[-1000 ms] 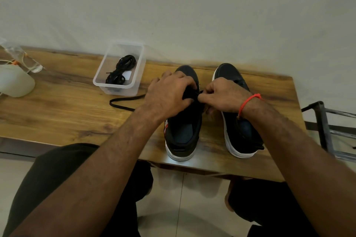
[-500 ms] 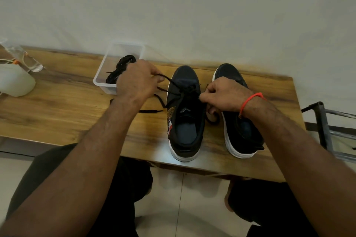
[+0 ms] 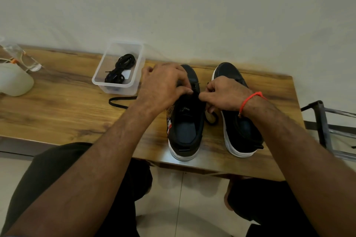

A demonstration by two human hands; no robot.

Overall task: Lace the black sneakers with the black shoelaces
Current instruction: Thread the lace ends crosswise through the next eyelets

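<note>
Lacing the left-hand sneaker, both hands at its eyelets.

Left to right: a clear plastic tub [image 3: 100, 80] held the spare coiled black shoelace [image 3: 120, 71], parked near for the second shoe. The working black flat shoelace [image 3: 119, 101] trailed slack on the wooden table [image 3: 57, 106], likely feed for threading. The left hand [image 3: 163, 86] was curled over the black white-soled sneaker [image 3: 187, 125], fingers apparently pinching lace; the right hand [image 3: 225, 93] pinched the other end beside it. The second black sneaker [image 3: 240, 134] stood alongside, apparently unlaced.

left hand [image 3: 163, 86] + right hand [image 3: 225, 94] over left sneaker [image 3: 185, 121] | fingers [image 3: 202, 98] apparently pinching shoelace [image 3: 119, 102]
</note>
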